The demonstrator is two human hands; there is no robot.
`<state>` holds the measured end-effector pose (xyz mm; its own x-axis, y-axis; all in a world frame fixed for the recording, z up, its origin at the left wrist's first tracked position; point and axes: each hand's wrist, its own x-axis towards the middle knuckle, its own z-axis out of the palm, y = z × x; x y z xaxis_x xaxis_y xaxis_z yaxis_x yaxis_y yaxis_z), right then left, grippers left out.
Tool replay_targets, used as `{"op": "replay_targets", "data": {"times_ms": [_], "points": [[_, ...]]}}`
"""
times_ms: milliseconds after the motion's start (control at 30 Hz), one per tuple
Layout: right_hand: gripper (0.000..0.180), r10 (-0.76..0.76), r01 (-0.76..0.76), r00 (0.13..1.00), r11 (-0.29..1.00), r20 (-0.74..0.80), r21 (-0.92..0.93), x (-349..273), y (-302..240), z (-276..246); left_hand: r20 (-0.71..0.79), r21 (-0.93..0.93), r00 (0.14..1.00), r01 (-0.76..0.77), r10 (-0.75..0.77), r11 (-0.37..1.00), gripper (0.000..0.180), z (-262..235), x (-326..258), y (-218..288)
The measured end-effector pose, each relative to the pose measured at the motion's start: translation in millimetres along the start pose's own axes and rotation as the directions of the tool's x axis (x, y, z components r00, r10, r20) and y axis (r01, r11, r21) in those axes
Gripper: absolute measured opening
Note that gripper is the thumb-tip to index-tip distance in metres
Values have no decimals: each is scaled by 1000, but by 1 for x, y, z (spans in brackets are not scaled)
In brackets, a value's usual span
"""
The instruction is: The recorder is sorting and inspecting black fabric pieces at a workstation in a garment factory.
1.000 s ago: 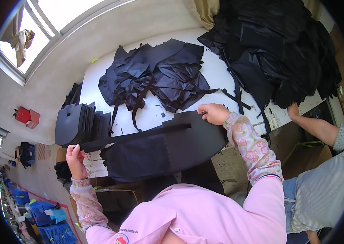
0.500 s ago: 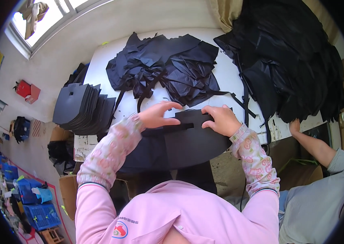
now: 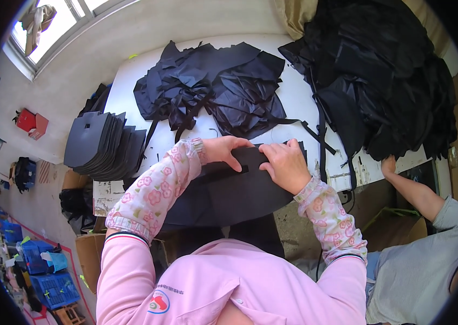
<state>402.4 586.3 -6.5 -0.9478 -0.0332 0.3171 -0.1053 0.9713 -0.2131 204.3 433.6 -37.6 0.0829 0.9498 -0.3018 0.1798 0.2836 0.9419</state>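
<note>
A black flat panel with a rounded lower edge and a small slot [image 3: 229, 200] hangs over the front edge of the table, close to my body. My left hand [image 3: 222, 150] grips its upper edge, thumb on the near face beside the slot and fingers over the far side. Just to the right, my right hand [image 3: 286, 167] pinches the same edge, fingers bent over the top and thumb on the near face. Part of the panel's left side is behind my left sleeve. What lies behind the panel is hidden.
A stack of dark slotted panels [image 3: 91, 142] stands at the table's left. Black fabric pieces with straps [image 3: 212, 81] lie at the back of the white table [image 3: 123, 97]. On the right, a large black fabric heap [image 3: 380, 76] has a co-worker's hand [image 3: 388, 166] at its lower edge.
My hands have come closer together along the panel's upper edge, and their fingers have closed over it. The whole view has shifted slightly.
</note>
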Motion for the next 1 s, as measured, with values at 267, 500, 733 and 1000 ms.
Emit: {"op": "replay_targets", "data": {"times_ms": [267,500,733,1000], "points": [[34,-26,21,998,996,-62,-82,-1,-11,-1,37,-80,997,74,-71,994,78,0,-3,1],[29,-34,18,994,988,-105,-153,-2,-16,-1,-7,-207,996,-92,92,974,83,7,-6,6],[40,87,-102,993,976,-84,-194,-5,9,11,-279,869,790,-35,546,494,74,51,-22,20],[65,87,-99,982,993,166,65,39,76,28,-233,906,918,86,321,415,100,116,-27,-53]]}}
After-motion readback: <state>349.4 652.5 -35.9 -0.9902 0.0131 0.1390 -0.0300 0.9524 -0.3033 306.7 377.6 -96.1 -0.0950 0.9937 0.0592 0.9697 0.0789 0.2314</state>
